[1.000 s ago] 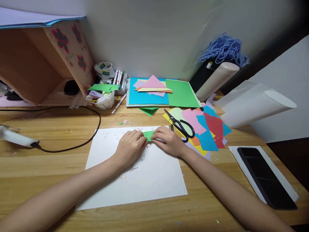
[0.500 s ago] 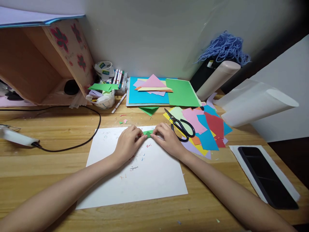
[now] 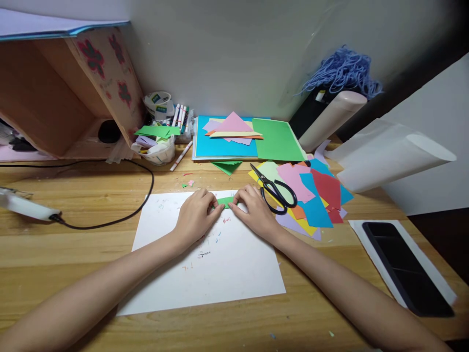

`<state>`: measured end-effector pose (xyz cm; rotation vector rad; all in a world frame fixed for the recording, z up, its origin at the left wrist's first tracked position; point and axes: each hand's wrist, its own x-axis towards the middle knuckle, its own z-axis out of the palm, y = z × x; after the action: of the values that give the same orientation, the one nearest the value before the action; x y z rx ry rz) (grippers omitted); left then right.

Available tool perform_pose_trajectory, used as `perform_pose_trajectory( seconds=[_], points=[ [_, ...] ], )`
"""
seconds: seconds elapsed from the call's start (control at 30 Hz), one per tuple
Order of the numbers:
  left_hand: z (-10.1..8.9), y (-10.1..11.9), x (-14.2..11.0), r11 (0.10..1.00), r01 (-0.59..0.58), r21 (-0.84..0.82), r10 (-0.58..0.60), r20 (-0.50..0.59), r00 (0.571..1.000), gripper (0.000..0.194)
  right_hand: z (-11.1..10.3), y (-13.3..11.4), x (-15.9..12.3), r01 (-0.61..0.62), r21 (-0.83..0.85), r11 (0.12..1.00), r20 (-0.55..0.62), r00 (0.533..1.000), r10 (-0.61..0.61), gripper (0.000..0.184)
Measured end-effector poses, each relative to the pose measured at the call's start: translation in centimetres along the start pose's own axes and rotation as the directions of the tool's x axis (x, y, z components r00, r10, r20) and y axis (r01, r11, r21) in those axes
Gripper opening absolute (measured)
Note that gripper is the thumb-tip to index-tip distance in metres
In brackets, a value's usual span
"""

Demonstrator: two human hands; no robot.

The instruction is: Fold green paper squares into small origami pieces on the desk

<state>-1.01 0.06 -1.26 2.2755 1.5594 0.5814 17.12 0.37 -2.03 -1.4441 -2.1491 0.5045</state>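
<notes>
A small folded piece of green paper (image 3: 225, 201) is pinched between my two hands, over the far edge of a white sheet (image 3: 234, 264) marked with coloured smudges. My left hand (image 3: 200, 211) grips its left end with thumb and fingers. At the other end, my right hand (image 3: 253, 210) holds it the same way. Parts of the green paper are hidden under the fingertips. Black-handled scissors (image 3: 274, 189) lie just beyond my right hand, partly on a heap of coloured paper scraps (image 3: 322, 193).
Coloured paper sheets (image 3: 278, 139) are stacked against the wall, with a folded green paper (image 3: 227, 167) in front. A tub (image 3: 157, 151) and several markers (image 3: 179, 116) stand left of them. A phone (image 3: 406, 269) lies at right; a black cable (image 3: 110, 227) curves at left.
The green paper between my fingers now shows as a flatter strip, where a pointed fold showed before. My hands have stayed in almost the same place.
</notes>
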Motion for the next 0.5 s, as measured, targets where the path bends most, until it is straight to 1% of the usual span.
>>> perform_pose_trajectory(
  seconds=[0.2,0.5],
  points=[
    [0.11,-0.09,0.08,1.0,-0.003,0.012,0.003,-0.006,1.0,0.022,0.13,0.04,0.02,-0.01,-0.049,0.999,-0.003,1.0,0.01,0.013],
    [-0.05,0.0,0.13,0.999,-0.006,0.05,0.005,0.02,1.0,0.024,0.38,-0.2,0.0,-0.01,-0.135,0.991,-0.009,1.0,0.009,0.014]
  ],
)
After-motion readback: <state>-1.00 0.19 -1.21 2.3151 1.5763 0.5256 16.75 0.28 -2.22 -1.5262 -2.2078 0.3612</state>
